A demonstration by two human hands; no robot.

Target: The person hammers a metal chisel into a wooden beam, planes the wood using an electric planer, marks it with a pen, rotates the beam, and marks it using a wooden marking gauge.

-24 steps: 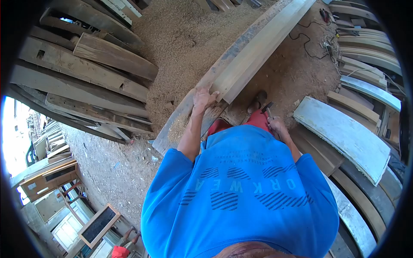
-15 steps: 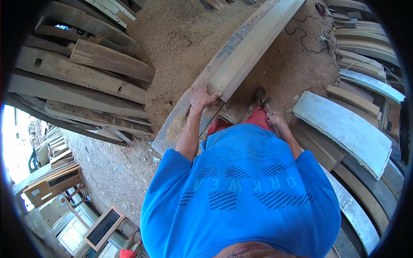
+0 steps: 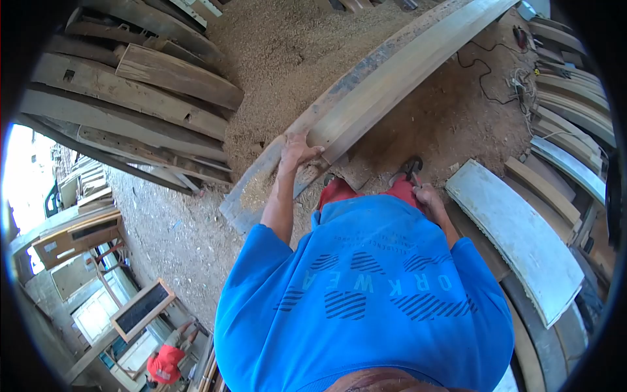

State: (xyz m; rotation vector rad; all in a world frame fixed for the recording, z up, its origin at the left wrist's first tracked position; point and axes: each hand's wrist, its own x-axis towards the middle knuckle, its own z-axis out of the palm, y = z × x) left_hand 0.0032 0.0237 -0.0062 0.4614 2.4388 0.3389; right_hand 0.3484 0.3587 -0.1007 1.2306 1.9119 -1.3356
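1. The left hand [image 3: 299, 153] lies over the near end of a pale plank [image 3: 398, 81], its thumb spread well out to the side and reaching across that end; the fingers point away from the body, and how firmly they press I cannot tell
2. The right hand [image 3: 428, 197] has its fingers closed around the handle of a hammer [image 3: 413, 168], just beside the right leg; the dark hammer head points away from the body, over the ground near the foot
3. The pale plank runs from the left hand up to the top right of the view and lies along a wider, worn old board [image 3: 251, 199], whose near end is dusted with shavings
4. Beyond the board spreads a heap of sawdust [image 3: 281, 72], with stacked timber [image 3: 137, 98] to its left
5. On the right, near the hammer but apart from it, a white board [image 3: 516, 235] lies on other planks; farther up, a black cord [image 3: 484, 85] loops over the dirt
6. At the lower left, well away, another person [image 3: 168, 364] in a red top is bent over
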